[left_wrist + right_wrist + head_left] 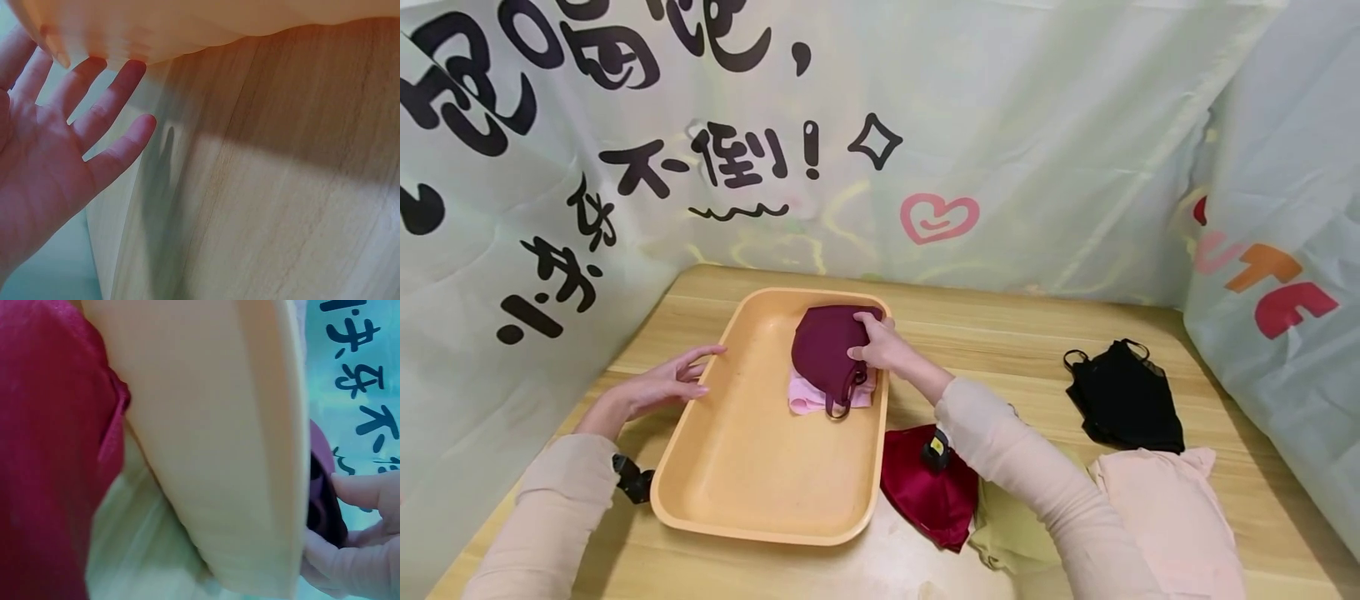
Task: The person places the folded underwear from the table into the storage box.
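Note:
A peach-coloured plastic tray (760, 467) lies on the wooden table. In its far right corner a dark purple bra (823, 350) rests on a folded pink cloth (807, 397), its thin strap hanging down over the pink. My right hand (880, 342) reaches over the tray's right rim and holds the bra's right side between thumb and fingers; the right wrist view shows the hand (356, 550) at the purple fabric, partly behind the tray wall. At the tray's left side, my left hand (662, 385) has its fingers spread, fingertips (134, 67) touching the outer wall.
Right of the tray lie a shiny red bra (925, 492), a yellow-green garment (1011, 525) partly under my right sleeve, and a pale pink garment (1172, 517). A black strappy top (1123, 400) lies farther back. Printed cloth curtains (1045, 167) enclose the table's back and sides.

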{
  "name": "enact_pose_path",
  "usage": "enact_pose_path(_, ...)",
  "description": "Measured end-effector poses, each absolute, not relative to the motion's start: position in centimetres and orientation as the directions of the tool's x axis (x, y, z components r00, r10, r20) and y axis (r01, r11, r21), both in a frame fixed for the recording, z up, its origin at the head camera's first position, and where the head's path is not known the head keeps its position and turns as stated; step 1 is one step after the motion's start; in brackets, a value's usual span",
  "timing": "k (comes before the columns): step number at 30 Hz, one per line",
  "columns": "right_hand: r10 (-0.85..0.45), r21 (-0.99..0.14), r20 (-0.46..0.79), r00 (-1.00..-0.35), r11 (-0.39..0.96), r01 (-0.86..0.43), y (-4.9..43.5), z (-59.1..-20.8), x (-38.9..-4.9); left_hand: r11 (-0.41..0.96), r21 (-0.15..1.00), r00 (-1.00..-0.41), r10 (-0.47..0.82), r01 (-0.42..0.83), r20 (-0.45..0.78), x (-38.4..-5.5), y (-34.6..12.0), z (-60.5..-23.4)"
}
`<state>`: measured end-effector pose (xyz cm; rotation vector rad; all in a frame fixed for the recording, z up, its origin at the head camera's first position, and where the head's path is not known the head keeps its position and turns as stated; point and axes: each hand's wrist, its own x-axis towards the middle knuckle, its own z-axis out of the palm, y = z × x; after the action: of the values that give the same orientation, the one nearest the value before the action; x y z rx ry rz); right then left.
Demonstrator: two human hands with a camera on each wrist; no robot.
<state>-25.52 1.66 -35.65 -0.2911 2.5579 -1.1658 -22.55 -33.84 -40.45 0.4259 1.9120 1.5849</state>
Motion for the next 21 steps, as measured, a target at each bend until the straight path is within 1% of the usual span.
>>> enact_pose_path(8,-0.403,-0.747,-0.278,-0.872,0.661,-0.067,3.1,-34.2,-25.2,0.205,0.969,-0.754,0.613,-0.138,-0.237,-22.7,-33.9,-40.7)
enact_pose_path(12,-0.418,-0.706,-0.236,-0.877,0.694,-0.142,4.1,-33.7,-25.1,0.187,0.972,-0.748,0.624,-0.139,-0.227,-22.7,-33.9,-40.7)
enact_pose_path(16,-0.445,-0.705,-0.183,-0.876,0.681,-0.199,4.9,-33.5,-24.8,0.176,0.975,-0.738,0.638,-0.135,-0.217,-22.8,-34.0,-40.7)
enact_pose_path(21,-0.471,-0.757,-0.185,-0.863,0.628,-0.18,6.1,-33.4,-24.4,0.165,0.977,-0.729,0.651,-0.137,-0.212,-22.8,-34.2,-40.8)
